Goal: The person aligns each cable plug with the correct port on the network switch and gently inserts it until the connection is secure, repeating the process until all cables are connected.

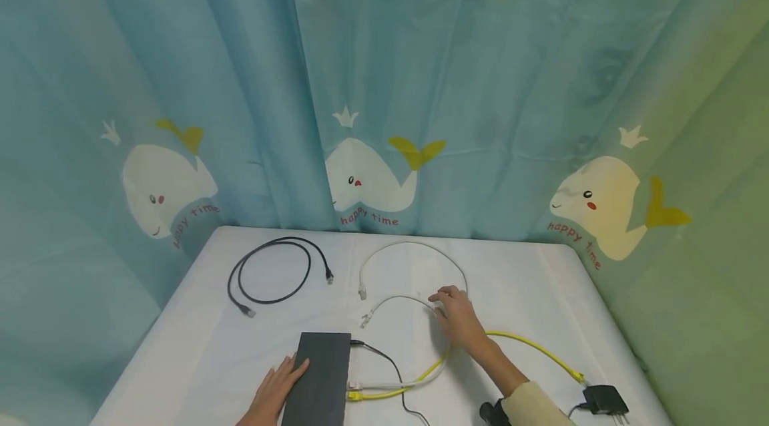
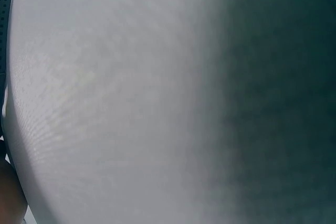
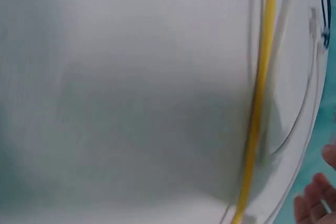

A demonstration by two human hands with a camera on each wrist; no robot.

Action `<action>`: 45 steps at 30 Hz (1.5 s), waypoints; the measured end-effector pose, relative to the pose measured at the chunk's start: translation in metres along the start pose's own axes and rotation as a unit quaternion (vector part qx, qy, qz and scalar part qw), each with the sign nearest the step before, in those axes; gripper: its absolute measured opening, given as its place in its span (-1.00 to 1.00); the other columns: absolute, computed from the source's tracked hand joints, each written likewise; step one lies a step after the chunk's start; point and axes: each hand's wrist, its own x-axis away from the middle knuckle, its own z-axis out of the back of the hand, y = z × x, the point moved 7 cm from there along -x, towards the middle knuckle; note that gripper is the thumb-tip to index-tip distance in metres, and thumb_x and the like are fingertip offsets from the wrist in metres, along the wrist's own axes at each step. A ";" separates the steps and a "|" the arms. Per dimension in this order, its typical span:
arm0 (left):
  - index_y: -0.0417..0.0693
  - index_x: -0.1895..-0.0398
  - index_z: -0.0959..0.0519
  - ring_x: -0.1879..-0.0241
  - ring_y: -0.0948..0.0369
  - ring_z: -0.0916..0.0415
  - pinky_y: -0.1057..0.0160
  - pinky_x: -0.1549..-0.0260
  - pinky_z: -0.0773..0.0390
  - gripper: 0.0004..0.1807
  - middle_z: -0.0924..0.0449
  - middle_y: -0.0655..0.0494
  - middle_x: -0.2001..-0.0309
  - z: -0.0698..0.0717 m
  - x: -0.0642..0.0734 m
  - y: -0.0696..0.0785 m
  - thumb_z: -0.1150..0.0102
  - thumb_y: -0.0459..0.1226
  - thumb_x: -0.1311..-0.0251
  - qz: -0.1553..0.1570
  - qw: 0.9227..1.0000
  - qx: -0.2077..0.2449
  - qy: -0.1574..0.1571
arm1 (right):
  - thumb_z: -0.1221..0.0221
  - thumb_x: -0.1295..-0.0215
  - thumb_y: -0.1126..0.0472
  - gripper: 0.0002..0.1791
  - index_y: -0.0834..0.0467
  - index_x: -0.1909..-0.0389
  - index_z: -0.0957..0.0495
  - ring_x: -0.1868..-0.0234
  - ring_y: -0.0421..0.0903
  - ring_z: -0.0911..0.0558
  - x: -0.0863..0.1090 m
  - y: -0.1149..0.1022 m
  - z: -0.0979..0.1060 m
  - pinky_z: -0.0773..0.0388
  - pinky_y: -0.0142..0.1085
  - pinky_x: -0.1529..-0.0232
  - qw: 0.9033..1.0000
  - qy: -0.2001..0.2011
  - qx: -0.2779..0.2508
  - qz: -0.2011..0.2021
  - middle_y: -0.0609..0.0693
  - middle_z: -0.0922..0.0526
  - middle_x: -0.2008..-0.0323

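Observation:
A flat black box [image 1: 318, 379], with cables running from its right side, lies at the front of the table. My left hand [image 1: 273, 389] rests against its left edge, fingertips over the top. Only a bit of that hand [image 2: 10, 198] shows in the left wrist view. My right hand [image 1: 459, 319] is over the white network cable [image 1: 399, 297], fingers spread loosely, thumb apart from them. In the right wrist view its fingertips [image 3: 313, 198] hold nothing visible. A yellow network cable [image 1: 529, 342] passes under the right hand from the box; the white one also starts there.
A coiled black network cable [image 1: 273, 301] lies at the back left. Behind the right hand curves another white cable [image 1: 414, 243]. A black power adapter [image 1: 605, 399] sits at the front right. A thin black power cord [image 1: 384, 354] leaves the box. Blue curtains [image 1: 384, 79] enclose the table.

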 end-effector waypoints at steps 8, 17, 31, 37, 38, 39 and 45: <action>-0.21 -0.38 -0.19 -0.22 -0.42 -0.04 -0.37 -0.03 0.01 0.09 -0.15 -0.45 -0.27 -0.002 0.001 -0.002 -0.22 0.32 0.10 0.010 1.000 0.016 -0.001 | -0.16 -0.05 0.60 -0.73 0.27 0.26 -0.64 0.17 0.18 -0.49 0.000 0.037 0.008 -0.47 -0.03 0.22 0.999 0.009 -0.007 -0.032 0.22 -0.54 0.18; 0.28 -0.48 -0.04 -0.36 0.25 0.11 -0.16 -0.02 -0.07 0.02 -0.18 -0.33 -0.27 0.003 0.002 -0.001 0.11 0.49 0.05 -0.048 0.997 -0.019 0.053 | -0.14 -0.08 0.60 -0.67 0.24 0.17 -0.64 0.16 0.18 -0.48 0.005 0.063 0.003 -0.48 -0.02 0.19 0.995 -0.053 0.032 -0.075 0.21 -0.51 0.22; 0.34 -0.48 -0.02 -0.32 -0.07 -0.08 -0.23 -0.02 -0.09 0.01 -0.20 -0.42 -0.25 0.003 0.001 0.001 0.00 0.45 0.05 -0.034 0.999 -0.012 0.034 | -0.07 -0.21 0.53 -0.69 0.21 0.08 -0.59 0.44 -0.12 -0.32 0.011 0.077 0.002 -0.36 -0.30 0.44 0.987 -0.082 0.010 -0.135 0.02 -0.36 0.41; 0.39 -0.47 0.01 -0.27 -0.20 -0.12 -0.32 0.00 -0.09 0.02 -0.19 -0.44 -0.25 0.003 0.001 0.000 -0.02 0.46 0.08 -0.027 0.999 -0.010 0.024 | -0.12 -0.19 0.50 -0.74 0.20 0.15 -0.61 0.47 -0.16 -0.32 0.011 0.081 0.003 -0.35 -0.34 0.48 0.991 -0.073 0.011 -0.116 -0.03 -0.37 0.44; 0.39 -0.47 0.01 -0.28 -0.17 -0.12 -0.30 0.00 -0.09 0.02 -0.20 -0.44 -0.24 0.003 0.001 0.001 -0.01 0.46 0.08 -0.029 0.999 -0.013 0.029 | -0.14 -0.18 0.49 -0.75 0.20 0.16 -0.61 0.46 -0.16 -0.33 0.011 0.082 0.003 -0.36 -0.34 0.48 0.990 -0.073 0.009 -0.117 -0.04 -0.38 0.44; 0.37 -0.47 0.00 -0.29 -0.14 -0.12 -0.27 -0.01 -0.10 0.02 -0.21 -0.43 -0.24 0.003 0.001 0.001 0.00 0.46 0.08 -0.032 0.999 -0.019 0.034 | -0.15 -0.18 0.48 -0.77 0.20 0.17 -0.61 0.46 -0.16 -0.33 0.011 0.082 0.003 -0.36 -0.34 0.48 0.990 -0.073 0.006 -0.119 -0.04 -0.37 0.45; 0.21 -0.47 -0.07 -0.29 -0.10 -0.11 -0.15 -0.02 -0.07 0.02 -0.22 -0.43 -0.23 0.004 0.002 0.003 0.04 0.45 0.03 -0.041 0.998 -0.030 0.046 | -0.23 -0.10 0.48 -0.80 0.21 0.25 -0.60 0.45 -0.15 -0.35 0.012 0.082 0.003 -0.39 -0.31 0.45 0.990 -0.076 -0.003 -0.119 -0.04 -0.36 0.45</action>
